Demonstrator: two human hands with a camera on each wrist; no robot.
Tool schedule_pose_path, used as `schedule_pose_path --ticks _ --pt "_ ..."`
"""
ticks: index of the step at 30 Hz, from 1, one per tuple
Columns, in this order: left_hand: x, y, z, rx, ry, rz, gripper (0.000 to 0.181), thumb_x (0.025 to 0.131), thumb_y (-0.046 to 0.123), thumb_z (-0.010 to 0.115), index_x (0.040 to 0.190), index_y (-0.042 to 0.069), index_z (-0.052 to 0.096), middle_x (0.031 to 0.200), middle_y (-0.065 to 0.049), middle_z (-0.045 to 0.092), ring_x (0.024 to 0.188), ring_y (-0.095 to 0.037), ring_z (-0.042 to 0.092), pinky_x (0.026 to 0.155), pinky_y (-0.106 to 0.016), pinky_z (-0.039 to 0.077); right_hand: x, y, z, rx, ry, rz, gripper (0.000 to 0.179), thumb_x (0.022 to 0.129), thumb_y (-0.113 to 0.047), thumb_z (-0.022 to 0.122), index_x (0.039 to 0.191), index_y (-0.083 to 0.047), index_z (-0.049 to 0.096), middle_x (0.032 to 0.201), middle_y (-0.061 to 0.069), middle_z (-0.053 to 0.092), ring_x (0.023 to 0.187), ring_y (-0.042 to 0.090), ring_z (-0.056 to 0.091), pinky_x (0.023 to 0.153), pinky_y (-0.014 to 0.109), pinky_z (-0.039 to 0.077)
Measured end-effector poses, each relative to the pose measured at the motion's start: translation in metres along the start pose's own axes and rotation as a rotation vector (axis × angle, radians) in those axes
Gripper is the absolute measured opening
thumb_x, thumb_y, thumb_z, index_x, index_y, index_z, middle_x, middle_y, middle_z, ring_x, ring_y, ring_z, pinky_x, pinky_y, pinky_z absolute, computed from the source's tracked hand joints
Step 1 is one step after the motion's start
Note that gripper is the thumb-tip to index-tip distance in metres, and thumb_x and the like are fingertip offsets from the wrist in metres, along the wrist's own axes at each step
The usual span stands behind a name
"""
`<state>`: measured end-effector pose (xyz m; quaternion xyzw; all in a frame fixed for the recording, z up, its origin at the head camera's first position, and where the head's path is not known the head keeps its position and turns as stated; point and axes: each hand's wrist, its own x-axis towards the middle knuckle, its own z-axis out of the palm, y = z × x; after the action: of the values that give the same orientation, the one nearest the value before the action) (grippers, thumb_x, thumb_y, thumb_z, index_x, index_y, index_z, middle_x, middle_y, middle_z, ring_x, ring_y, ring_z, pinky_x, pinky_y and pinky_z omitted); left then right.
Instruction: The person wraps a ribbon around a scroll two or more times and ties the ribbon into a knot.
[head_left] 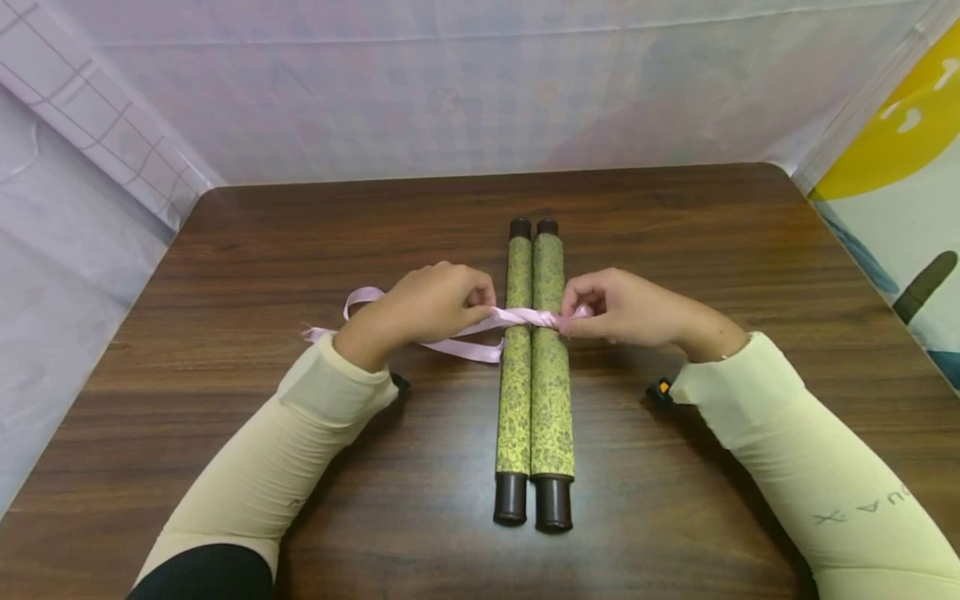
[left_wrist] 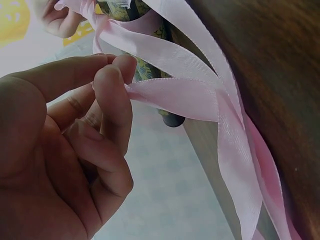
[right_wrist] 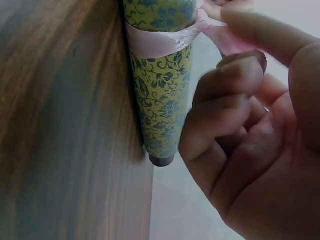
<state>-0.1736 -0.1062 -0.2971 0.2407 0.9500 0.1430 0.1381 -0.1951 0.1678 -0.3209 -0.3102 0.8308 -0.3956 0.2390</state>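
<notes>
Two yellow-green floral rolls with dark end knobs, looking like a scroll rolled from both ends, lie side by side on the table. A pink satin ribbon crosses over their middle, twisted on top. My left hand pinches the ribbon just left of the rolls, between thumb and fingertips. On the other side, my right hand pinches the ribbon close against the right roll. In the right wrist view the ribbon wraps round the roll. Loose ribbon trails past my left hand in the left wrist view.
The brown wood-grain table runs back to a pale curtain. Ribbon tails lie left of the rolls, partly behind the left wrist. A yellow-patterned cloth hangs at the right.
</notes>
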Motion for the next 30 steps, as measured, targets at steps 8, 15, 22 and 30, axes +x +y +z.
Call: schedule_pose_path --ticks 8,15,22,30 --pt "0.000 0.000 0.000 0.004 0.003 0.000 0.015 0.099 0.034 0.062 0.101 0.021 0.071 0.082 0.007 0.067 0.072 -0.013 0.057 0.068 -0.034 0.047 -0.002 -0.001 -0.008 -0.068 0.176 0.007 0.016 0.099 -0.021 0.064 0.095 -0.011 0.076 0.075 0.014 0.063 0.047 0.008 0.043 0.043 0.025 0.038" --pt "0.000 0.000 0.001 -0.001 0.002 0.001 0.015 0.099 0.033 0.061 0.100 0.022 0.071 0.081 0.007 0.068 0.070 -0.013 0.057 0.066 -0.032 0.047 -0.003 0.000 -0.012 0.014 0.320 0.042 0.019 0.096 -0.028 0.069 0.099 -0.013 0.079 0.066 0.005 0.061 0.048 0.008 0.044 0.044 0.027 0.039" --pt "0.001 -0.001 0.001 -0.003 0.004 -0.001 0.015 0.099 0.034 0.062 0.098 0.022 0.070 0.080 0.008 0.068 0.070 -0.013 0.058 0.067 -0.033 0.048 -0.007 0.006 -0.021 0.237 0.156 -0.051 0.020 0.102 -0.020 0.058 0.096 -0.003 0.068 0.056 -0.002 0.047 0.046 0.011 0.040 0.042 0.030 0.034" --pt "0.001 -0.001 0.002 -0.008 -0.001 -0.015 0.014 0.099 0.034 0.061 0.098 0.023 0.070 0.086 0.009 0.070 0.074 -0.012 0.062 0.071 -0.035 0.050 -0.010 0.007 -0.023 0.311 -0.075 -0.005 0.033 0.106 -0.019 0.048 0.079 0.000 0.054 0.051 -0.003 0.044 0.042 0.011 0.037 0.038 0.035 0.032"
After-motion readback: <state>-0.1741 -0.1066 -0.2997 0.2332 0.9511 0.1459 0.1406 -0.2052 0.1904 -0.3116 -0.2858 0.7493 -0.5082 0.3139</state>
